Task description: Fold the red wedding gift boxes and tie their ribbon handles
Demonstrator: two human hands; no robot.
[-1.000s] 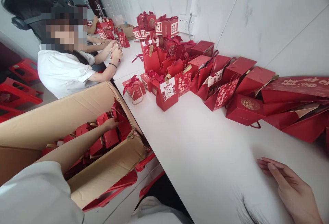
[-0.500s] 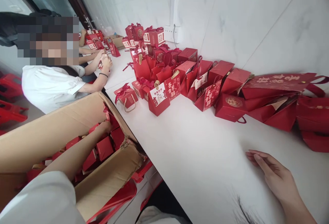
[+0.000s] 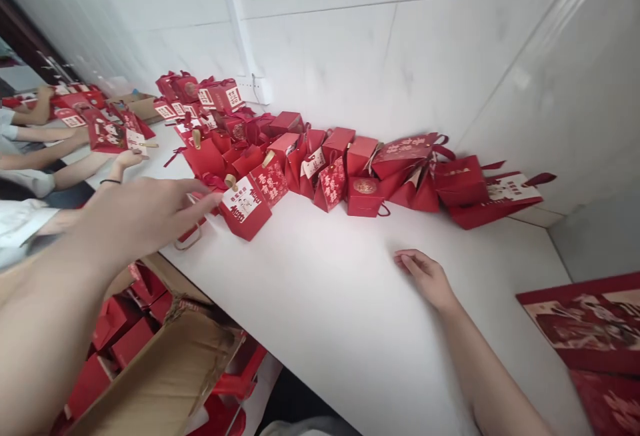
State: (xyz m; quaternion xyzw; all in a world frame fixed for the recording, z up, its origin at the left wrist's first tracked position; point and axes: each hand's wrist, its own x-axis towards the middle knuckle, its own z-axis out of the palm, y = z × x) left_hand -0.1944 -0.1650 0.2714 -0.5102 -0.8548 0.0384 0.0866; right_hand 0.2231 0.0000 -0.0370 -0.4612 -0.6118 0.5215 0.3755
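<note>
My left hand (image 3: 150,213) reaches over the table's left part with fingers stretched out. Its fingertips are at the near side of a red gift box with a white printed label (image 3: 245,206); whether they touch it I cannot tell. Behind those fingers a smaller red box with a rope handle (image 3: 189,231) is partly hidden. Resting on the white tabletop (image 3: 320,289), my right hand (image 3: 425,277) is loosely relaxed, fingers extended, with nothing visible in it. A long row of red gift boxes and bags (image 3: 333,179) stands beyond both hands, along the wall.
An open cardboard carton (image 3: 165,369) holding several red boxes (image 3: 131,341) is at lower left, beside a red plastic stool (image 3: 243,376). Other people's hands (image 3: 131,158) handle red packages at far left. Flat red printed pieces (image 3: 590,326) lie at the right edge.
My left hand has come up out of the carton and over the table toward the labelled box. The view has turned right. My right hand stays on the tabletop.
</note>
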